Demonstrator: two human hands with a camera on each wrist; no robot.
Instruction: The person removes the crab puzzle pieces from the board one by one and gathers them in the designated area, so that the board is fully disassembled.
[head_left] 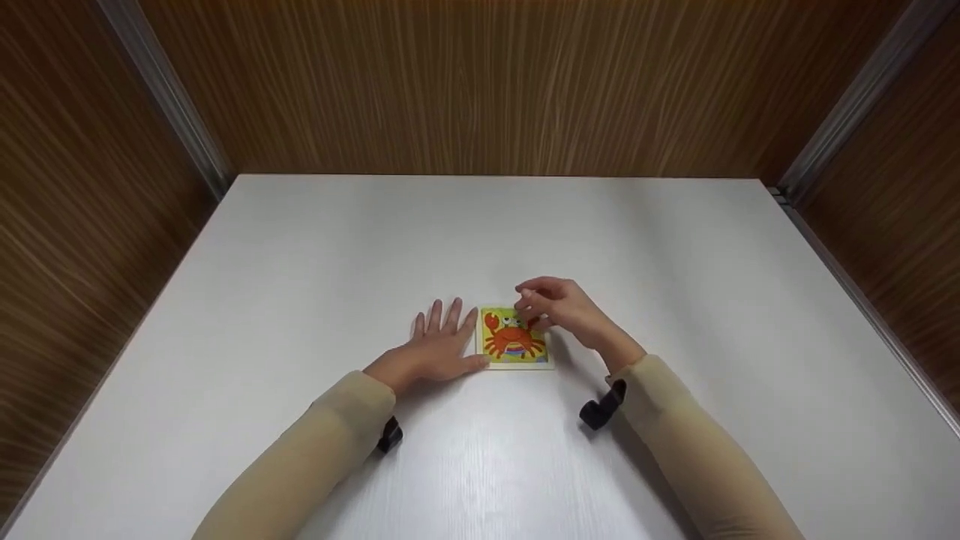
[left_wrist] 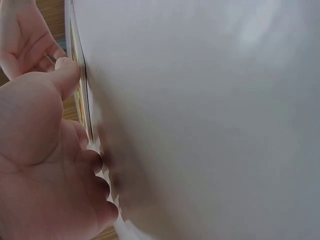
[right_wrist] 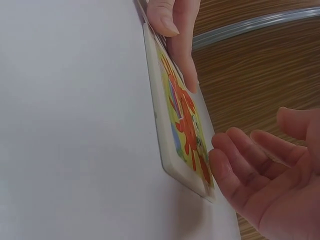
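A small square puzzle board [head_left: 514, 341] with an orange crab on a yellow ground lies flat on the white table [head_left: 480, 232]. My left hand [head_left: 441, 343] lies flat on the table just left of it, fingers straight, thumb against the board's left edge [left_wrist: 83, 102]. My right hand [head_left: 556, 306] hovers over the board's far right corner with loosely curved fingers. In the right wrist view that hand [right_wrist: 267, 177] holds nothing, and one fingertip touches the crab picture [right_wrist: 186, 125]. The left hand's thumb and a finger [right_wrist: 172, 22] rest at the board's other end.
Brown wood-grain walls [head_left: 480, 82] enclose the table on three sides, with metal strips in the corners. Black wrist-camera mounts [head_left: 602, 406] sit on both beige sleeves. White tabletop surrounds the board on every side.
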